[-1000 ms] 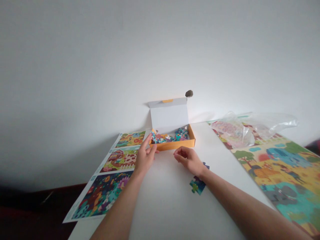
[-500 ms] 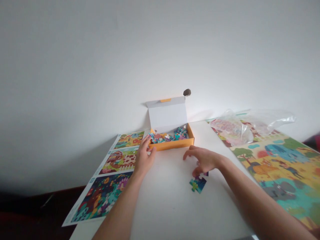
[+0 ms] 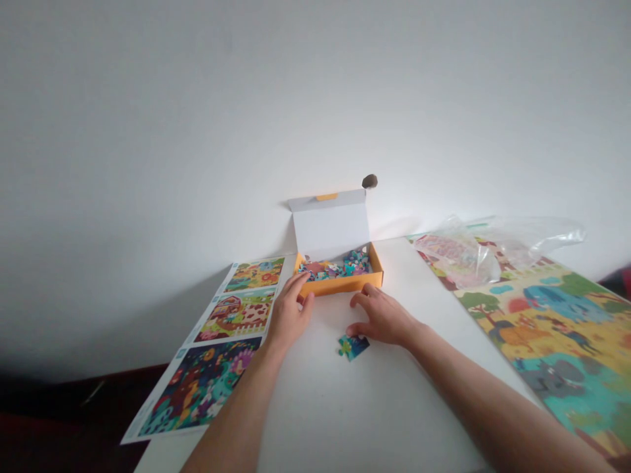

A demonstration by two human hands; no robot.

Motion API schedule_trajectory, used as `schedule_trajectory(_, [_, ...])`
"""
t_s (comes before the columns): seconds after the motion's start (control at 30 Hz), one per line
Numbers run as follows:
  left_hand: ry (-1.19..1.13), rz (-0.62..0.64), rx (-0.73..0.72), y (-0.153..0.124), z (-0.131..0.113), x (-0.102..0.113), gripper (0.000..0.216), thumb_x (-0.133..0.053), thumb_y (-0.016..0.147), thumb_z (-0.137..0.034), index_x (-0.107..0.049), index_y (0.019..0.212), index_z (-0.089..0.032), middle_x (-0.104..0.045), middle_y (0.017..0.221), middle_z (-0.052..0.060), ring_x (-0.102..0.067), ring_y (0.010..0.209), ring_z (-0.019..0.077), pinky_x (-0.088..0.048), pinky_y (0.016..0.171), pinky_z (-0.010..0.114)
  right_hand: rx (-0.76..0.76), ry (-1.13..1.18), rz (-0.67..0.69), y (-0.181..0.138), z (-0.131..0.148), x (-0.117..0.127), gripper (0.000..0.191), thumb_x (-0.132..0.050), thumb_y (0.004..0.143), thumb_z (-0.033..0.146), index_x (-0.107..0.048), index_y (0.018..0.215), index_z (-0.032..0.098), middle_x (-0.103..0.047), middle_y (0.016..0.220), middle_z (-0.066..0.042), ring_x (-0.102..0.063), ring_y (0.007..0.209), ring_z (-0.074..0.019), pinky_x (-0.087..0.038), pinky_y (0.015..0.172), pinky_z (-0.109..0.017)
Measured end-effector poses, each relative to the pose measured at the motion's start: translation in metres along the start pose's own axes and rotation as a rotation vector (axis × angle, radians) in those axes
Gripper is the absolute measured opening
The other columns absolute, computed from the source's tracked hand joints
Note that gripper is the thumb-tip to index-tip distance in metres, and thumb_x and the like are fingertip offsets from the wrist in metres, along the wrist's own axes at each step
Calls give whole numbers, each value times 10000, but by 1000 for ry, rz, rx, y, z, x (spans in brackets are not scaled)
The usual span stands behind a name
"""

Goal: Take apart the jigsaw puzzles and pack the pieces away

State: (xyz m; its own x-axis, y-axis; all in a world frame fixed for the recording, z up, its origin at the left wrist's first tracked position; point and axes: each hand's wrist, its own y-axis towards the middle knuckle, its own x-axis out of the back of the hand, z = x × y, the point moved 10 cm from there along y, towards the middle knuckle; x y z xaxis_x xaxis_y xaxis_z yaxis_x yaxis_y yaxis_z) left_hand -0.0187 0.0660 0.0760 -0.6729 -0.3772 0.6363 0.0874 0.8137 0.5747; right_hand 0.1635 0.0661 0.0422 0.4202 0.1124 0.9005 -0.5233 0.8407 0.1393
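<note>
Left and nearside of the closer right hand (image 3: 382, 316), thumb and fingers apart, lies a blue-green cardboard jigsaw section (image 3: 354, 348).

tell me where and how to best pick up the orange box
Probably grip the orange box by its short end walls, coming from left and right at once and keeping it level: the open lid stands up behind, and puzzle pieces lie loose inside.
</note>
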Motion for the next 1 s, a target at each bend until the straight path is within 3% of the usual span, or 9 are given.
schedule_trajectory(0.1, [-129,168,-85,-6,-25,-14,205,-551,875,-288,-671,1011,-192,-648,998,53,-559,633,101,-492,621,235,94,-4,89,-9,4,11,499,-759,651,382,-606,1104,238,-534,1037,-70,-588,870,-229,-455,793,-341])
schedule_trajectory(0.17, [-182,404,-181,-17,-46,-37,223,-647,815,-352,-695,976,-205,-641,939,40,-582,726,125,-500,705,248,114,1,182,-17,-6,15,520,-753,596,218,-613,1094,268,-543,1044,-51,-595,869,-220,-454,773,-316])
schedule_trajectory(0.23, [-174,585,-239,-30,-59,-56,441,-760,691,-426,-684,1089,-253,-615,1034,46,-588,934,184,-484,866,300,57,23,209,-21,-23,19,525,-693,584,108,-615,1078,266,-556,1043,-48,-597,886,-212,-452,752,-288])
schedule_trajectory(0.33, [-120,681,-245,-39,-63,-69,631,-807,600,-481,-640,1189,-327,-548,1162,49,-526,1102,233,-433,976,356,-17,77,157,-18,-39,16,449,-636,616,70,-614,1032,237,-579,1017,-48,-599,884,-192,-445,728,-256])
schedule_trajectory(0.53, [-100,657,-193,-37,-56,-68,549,-817,583,-475,-661,1077,-293,-524,1148,40,-507,1101,234,-423,968,353,-82,8,-15,0,-24,5,141,-628,774,242,-611,908,203,-596,923,-54,-599,814,-180,-410,704,-264])
schedule_trajectory(0.63, [-93,588,-134,-32,-47,-64,533,-827,557,-480,-634,991,-238,-524,1107,44,-508,1071,233,-427,943,353,-98,-56,-55,0,-17,5,191,-611,802,318,-602,948,195,-585,935,-67,-601,813,-193,-404,705,-280])
schedule_trajectory(0.83, [-143,520,-59,-29,-36,-62,534,-849,516,-449,-545,873,-194,-554,961,28,-533,908,203,-447,792,312,-42,-36,-62,-4,-18,5,313,-722,676,304,-604,948,203,-536,1009,-70,-581,892,-199,-413,780,-279])
schedule_trajectory(1.0, [-379,457,163,-25,-13,-65,275,-710,729,-292,-502,879,-193,-522,660,-54,-490,589,108,-380,558,215,-27,5,-16,0,-17,-2,200,-715,691,311,-625,835,206,-554,946,-58,-562,833,-183,-409,749,-276])
